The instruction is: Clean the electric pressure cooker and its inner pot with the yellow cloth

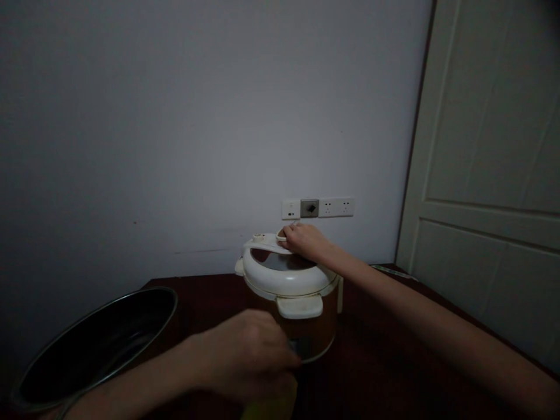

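Observation:
A cream and orange rice cooker point(301, 309) stands on a dark wooden table point(385, 350), its lid point(284, 274) down. My right hand point(304, 240) rests on the lid's top handle with its fingers curled round it. My left hand point(247, 356) is low in front of the cooker's front panel, fingers bent and pressed against it. Under that hand shows a yellowish thing point(271, 405) which I cannot make out.
A black inner pot point(94, 344) with a metal rim sits tilted at the table's left. On the grey wall behind is a row of sockets point(317, 207). A pale door point(490, 169) fills the right side.

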Demonstrator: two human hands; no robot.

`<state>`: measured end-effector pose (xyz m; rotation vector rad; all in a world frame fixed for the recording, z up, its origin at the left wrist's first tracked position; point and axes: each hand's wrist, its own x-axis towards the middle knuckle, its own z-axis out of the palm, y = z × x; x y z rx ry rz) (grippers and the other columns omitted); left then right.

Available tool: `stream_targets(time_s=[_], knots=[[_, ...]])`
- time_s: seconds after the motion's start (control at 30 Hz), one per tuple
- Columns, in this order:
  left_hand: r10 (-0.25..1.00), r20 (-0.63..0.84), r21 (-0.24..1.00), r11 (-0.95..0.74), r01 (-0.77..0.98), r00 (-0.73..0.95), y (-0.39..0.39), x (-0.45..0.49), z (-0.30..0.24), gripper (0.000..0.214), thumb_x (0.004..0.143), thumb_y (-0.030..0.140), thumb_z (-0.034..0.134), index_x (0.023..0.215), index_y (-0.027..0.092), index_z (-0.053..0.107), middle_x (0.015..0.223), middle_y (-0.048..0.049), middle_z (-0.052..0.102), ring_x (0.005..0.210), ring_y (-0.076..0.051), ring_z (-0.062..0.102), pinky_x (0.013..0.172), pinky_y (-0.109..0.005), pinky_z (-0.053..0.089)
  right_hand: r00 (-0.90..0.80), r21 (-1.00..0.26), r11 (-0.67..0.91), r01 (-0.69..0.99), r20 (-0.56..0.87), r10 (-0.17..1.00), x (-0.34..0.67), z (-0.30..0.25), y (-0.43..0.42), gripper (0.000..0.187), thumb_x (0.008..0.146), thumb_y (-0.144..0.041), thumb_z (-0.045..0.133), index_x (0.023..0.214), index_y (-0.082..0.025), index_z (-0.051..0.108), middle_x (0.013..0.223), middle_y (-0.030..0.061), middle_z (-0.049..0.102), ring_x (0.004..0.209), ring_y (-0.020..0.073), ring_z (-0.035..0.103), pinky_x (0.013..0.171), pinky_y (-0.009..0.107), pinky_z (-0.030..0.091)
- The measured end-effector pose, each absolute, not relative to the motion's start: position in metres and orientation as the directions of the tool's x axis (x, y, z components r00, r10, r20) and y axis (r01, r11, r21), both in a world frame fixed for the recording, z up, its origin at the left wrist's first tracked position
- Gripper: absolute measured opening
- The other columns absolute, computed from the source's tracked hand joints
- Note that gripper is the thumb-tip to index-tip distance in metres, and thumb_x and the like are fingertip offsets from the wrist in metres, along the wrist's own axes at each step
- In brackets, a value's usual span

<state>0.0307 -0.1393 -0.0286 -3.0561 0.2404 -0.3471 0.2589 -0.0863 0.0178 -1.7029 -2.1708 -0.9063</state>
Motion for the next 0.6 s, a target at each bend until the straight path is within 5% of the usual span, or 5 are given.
stream_targets(time_s=[0.13,0.2,0.6], knots=[[-0.095,0.583,-0.070,-0.995,-0.067,0.807,-0.099,0.024,0.021,0.024,0.089,0.021,0.048,0.106,0.018,0.065,0.098,-0.0070,0.071,0.097,-0.017,0.064,0.085,-0.033,0.051,-0.329,0.343,0.163,0.925,0.511,0.794,0.262,0.020,-0.082,0.034,0.090,-0.037,0.045,0.095,-0.011,0.065,0.086,0.0158,0.070,0.074,0.0247,0.066,0.058,0.031,0.040],[-0.053,0.654,-0.064,-0.998,-0.014,0.754,-0.078,0.019,0.031,0.025,0.087,0.024,0.053,0.108,0.019,0.066,0.105,-0.0067,0.070,0.103,-0.018,0.062,0.091,-0.037,0.050,-0.333,0.346,0.169,0.923,0.500,0.799,0.264,0.023,-0.080,0.037,0.091,-0.039,0.043,0.095,-0.011,0.065,0.085,0.0157,0.071,0.073,0.0247,0.066,0.058,0.031,0.039],[0.126,0.639,0.028,-0.990,0.141,0.759,-0.003,0.011,0.023,0.054,0.076,0.041,0.067,0.126,0.023,0.055,0.128,-0.0078,0.058,0.119,-0.021,0.053,0.101,-0.043,0.042,-0.363,0.318,0.236,0.918,0.436,0.823,0.287,0.081,-0.060,0.043,0.086,-0.045,0.048,0.086,-0.010,0.072,0.075,0.0166,0.070,0.065,0.0223,0.063,0.055,0.029,0.035]])
